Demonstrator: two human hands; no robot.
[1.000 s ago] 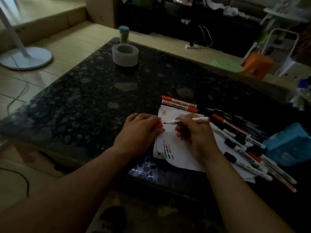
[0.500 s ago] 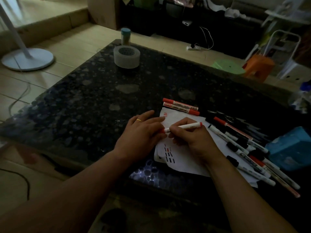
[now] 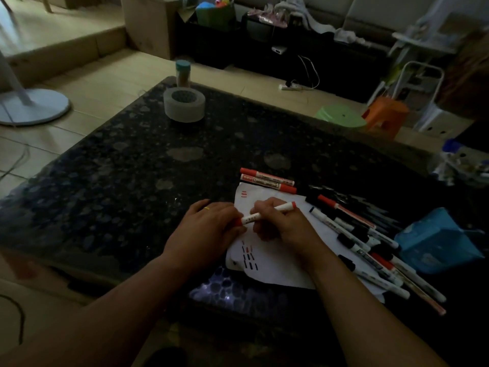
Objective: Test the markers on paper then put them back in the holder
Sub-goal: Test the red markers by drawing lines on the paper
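Two hands meet over a sheet of paper (image 3: pixel 267 268) at the near edge of a dark speckled table (image 3: pixel 105 181). The right hand (image 3: pixel 284 227) has its fingers curled round the barrel of a white marker (image 3: pixel 251 217), which slants from low on its left side up past its knuckles to a red end. The left hand (image 3: pixel 209 229), with a ring (image 3: pixel 207 208) on one finger, lies knuckles up with its fingertips bent onto the red cap at the marker's lower end, pinching it. The cap looks seated on the barrel.

Just below both hands, toward the person, the paper carries rows of short black and red dashes (image 3: pixel 249 256); beyond the left fingertips sit a few small red strokes (image 3: pixel 244 193). Past the right hand's knuckles, a pair of red markers (image 3: pixel 267 179) lie side by side at the paper's far edge. To the right of the right hand a heap of loose markers (image 3: pixel 370 245) fans out, partly on the paper, and a blue box (image 3: pixel 436 242) stands just beyond the heap. Far ahead of the left hand are a roll of tape (image 3: pixel 184 105) and a small jar (image 3: pixel 183 72) behind it.
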